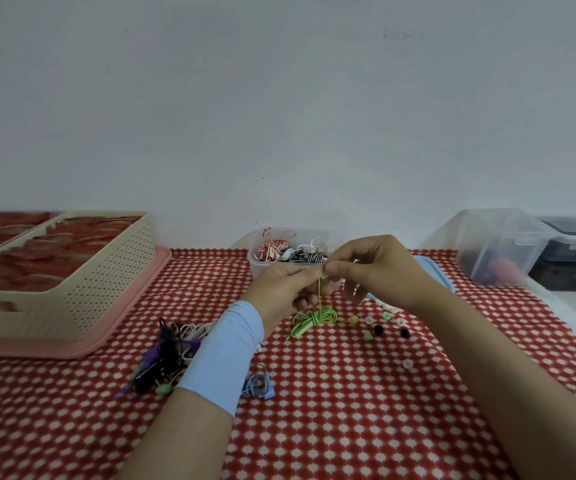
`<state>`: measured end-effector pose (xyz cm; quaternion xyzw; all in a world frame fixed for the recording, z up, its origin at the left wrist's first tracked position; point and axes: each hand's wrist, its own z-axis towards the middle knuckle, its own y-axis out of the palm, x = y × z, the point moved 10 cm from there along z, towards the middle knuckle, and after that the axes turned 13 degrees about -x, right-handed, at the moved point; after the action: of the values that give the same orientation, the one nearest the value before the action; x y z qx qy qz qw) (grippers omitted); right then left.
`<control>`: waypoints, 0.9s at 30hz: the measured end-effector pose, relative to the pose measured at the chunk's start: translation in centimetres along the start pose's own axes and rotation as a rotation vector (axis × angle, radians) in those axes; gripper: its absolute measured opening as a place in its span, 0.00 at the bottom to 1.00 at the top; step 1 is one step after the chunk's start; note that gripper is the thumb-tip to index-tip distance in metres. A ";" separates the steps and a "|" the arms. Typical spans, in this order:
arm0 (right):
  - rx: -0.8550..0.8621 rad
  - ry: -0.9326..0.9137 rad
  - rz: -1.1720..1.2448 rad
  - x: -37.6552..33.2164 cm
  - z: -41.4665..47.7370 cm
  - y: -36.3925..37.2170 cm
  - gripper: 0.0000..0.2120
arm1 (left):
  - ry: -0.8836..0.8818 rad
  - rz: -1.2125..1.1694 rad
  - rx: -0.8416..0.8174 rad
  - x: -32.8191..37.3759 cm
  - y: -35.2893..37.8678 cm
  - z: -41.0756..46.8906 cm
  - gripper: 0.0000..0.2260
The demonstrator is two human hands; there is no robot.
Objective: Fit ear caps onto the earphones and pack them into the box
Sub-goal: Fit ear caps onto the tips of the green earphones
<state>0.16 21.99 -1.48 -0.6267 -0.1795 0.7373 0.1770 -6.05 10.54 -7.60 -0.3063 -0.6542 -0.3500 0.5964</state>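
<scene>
Centre of frame, just above the bench [348, 410], I am logging one green earphone [314, 319], the item in hand.

- Left grip [279, 289], with a pale blue sleeve [224, 355] on its wrist and the forearm running to lower left, is pinching the earphone at its upper end, fingers curled round the cord.
- Right grip [380, 268], forearm running to lower right, is pinching the same spot from the other side, thumb and forefinger pressed together on the bud. I cannot tell whether an ear cap is sitting between those fingertips; it is too small to make out.
- Long axis: the cord is hanging straight down from the pinch to its coiled bundle, which is resting on the bench directly below both grips. The second bud [353, 319] is lying just right of the bundle.
- Loose ear caps [378, 329], in white, green and black, are lying scattered to the lower right of the pinch, near the right grip and apart from the left. I am judging the right grip the better placed to fetch the next cap.
- Clear box [255, 271], holding coiled earphones, is standing straight behind the grips, towards upper centre. I am judging packing to be a short carry away from me along that line.
- Also listed: cream basket [72, 289] sitting on a pink tray [123, 323] at left of frame, and a purple-and-white tangle [168, 348] lying beside the left wrist.
</scene>
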 end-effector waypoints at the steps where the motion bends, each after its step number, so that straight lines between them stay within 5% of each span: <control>1: -0.001 0.007 0.025 0.1 0.0 0.0 0.04 | 0.001 -0.012 0.003 0.0 0.0 0.0 0.08; 20: -0.198 0.197 0.525 3.4 -0.3 1.8 0.09 | 0.071 0.013 -0.085 0.8 1.0 -0.1 0.06; 27: -0.256 0.225 0.529 3.4 -0.2 2.7 0.11 | 0.127 0.074 -0.067 1.0 0.7 -0.2 0.06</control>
<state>-0.22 21.36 -5.77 -0.7464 -0.0810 0.6554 -0.0826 -5.41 10.74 -6.50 -0.3271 -0.5913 -0.3681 0.6386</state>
